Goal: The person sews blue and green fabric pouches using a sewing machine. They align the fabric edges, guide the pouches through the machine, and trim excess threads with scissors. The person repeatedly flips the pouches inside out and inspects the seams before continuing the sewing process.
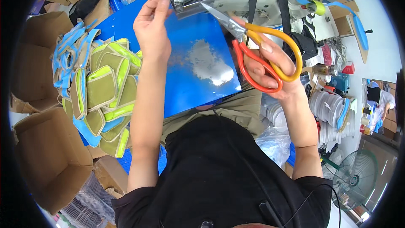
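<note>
Scissors [241,30] sit above the blue worktop [175,90], looped snugly in the right hand's [273,57] grip, probably to be handy; near the machine [270,12], the left hand [154,29] may pinch something, though I cannot tell.

Scissors [237,29], one pair: silvery metal blades nearly together; one handle loop yellow-orange, the other red (a mismatched set). Held aloft, upper right of centre, slanting, tips toward upper left. Metal machine fitting [196,3], one: shiny, upper centre.
</note>
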Available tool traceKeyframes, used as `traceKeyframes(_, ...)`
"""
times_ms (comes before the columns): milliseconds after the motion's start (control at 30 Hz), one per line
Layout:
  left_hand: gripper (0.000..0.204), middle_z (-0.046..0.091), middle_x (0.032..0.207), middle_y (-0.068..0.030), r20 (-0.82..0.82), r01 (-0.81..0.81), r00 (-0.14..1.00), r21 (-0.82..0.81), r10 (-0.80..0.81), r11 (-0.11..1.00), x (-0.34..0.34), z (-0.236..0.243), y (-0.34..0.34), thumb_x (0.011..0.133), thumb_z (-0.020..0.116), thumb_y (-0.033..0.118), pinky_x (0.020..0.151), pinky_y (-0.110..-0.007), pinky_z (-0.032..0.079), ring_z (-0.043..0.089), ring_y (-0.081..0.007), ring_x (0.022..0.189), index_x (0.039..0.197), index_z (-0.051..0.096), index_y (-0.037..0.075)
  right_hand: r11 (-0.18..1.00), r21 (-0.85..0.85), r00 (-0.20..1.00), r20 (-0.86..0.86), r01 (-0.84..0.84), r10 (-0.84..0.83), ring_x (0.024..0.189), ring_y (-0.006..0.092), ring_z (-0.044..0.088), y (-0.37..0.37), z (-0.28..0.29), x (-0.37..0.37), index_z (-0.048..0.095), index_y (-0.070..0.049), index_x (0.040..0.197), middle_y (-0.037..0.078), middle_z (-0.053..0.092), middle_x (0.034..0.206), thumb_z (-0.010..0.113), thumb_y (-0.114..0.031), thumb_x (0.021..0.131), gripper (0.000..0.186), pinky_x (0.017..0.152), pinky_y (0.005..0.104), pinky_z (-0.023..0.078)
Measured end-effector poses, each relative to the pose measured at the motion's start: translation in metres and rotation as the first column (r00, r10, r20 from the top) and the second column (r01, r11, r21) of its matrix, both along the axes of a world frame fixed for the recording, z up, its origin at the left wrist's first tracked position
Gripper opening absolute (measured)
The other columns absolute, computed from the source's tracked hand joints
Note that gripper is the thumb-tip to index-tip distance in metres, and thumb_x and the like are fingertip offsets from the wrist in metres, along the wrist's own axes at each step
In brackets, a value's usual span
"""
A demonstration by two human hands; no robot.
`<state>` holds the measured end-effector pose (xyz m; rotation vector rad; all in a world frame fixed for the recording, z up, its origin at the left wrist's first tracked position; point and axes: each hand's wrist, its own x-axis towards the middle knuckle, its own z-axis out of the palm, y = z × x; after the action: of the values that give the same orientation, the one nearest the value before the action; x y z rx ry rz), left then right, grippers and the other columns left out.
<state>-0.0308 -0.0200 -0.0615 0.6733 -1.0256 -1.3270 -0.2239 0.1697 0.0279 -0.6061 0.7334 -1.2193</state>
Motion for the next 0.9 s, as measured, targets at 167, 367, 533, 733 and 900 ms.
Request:
traceKeyframes(167,0.027,0.057,0.136,-0.0151,-0.384,0.127,0.922,0.391,0.036,0.912,0.021,-0.007,-0.010,0.102,0.061,0.012,0.091,-0.041,0.056,0.062,-0.0247,0.112,0.127,0.054,0.002,0.999,0.025,0.999,0.024,0.023,-0.023,0.043,0.0031,0.037,-0.009,0.001,-0.011,0.035,-0.005,0.156,0.002,0.050,0.073,0.056,-0.028,0.103,0.062,0.040,0.0153,0.033)
traceKeyframes(367,0.028,0.056,0.140,-0.0184,0.035,-0.198,0.978,-0.184,0.207,0.963,0.011,-0.013,0.011,0.092,0.072,0.002,0.094,-0.037,0.057,0.062,-0.0228,0.117,0.117,0.058,0.002,0.997,0.039,0.989,0.134,-0.061,0.056,0.043,0.0033,0.039,-0.019,-0.003,-0.012,0.036,-0.007,0.156,0.003,0.050,0.073,0.053,-0.028,0.105,0.058,0.039,0.0147,0.033)
traceKeyframes(533,0.028,0.059,0.135,-0.0183,0.126,-0.097,0.982,-0.304,0.141,0.948,-0.005,-0.010,0.014,0.082,0.081,-0.001,0.103,-0.038,0.054,0.061,-0.0239,0.122,0.105,0.065,0.002,0.995,0.053,0.978,0.192,-0.088,0.077,0.042,0.0034,0.039,-0.021,-0.006,-0.008,0.036,-0.008,0.157,0.003,0.051,0.073,0.051,-0.027,0.105,0.057,0.040,0.0153,0.034)
traceKeyframes(733,0.009,0.054,0.140,-0.0177,0.274,-0.078,0.945,-0.340,0.178,0.937,-0.009,0.000,0.014,0.089,0.076,-0.002,0.100,-0.030,0.055,0.061,-0.0215,0.122,0.093,0.068,-0.001,0.998,0.050,0.995,0.094,-0.035,0.031,0.042,0.0032,0.039,-0.017,-0.007,-0.001,0.036,-0.007,0.157,0.002,0.051,0.074,0.051,-0.026,0.104,0.058,0.040,0.0154,0.034)
traceKeyframes(900,0.007,0.054,0.140,-0.0170,0.232,-0.015,0.968,-0.323,0.095,0.946,-0.004,-0.002,0.007,0.089,0.075,-0.003,0.098,-0.028,0.054,0.061,-0.0205,0.121,0.091,0.068,-0.001,0.999,0.034,0.999,0.011,-0.036,0.036,0.041,0.0031,0.040,-0.011,-0.002,0.008,0.034,-0.005,0.157,0.002,0.052,0.072,0.057,-0.030,0.101,0.066,0.040,0.0161,0.034)
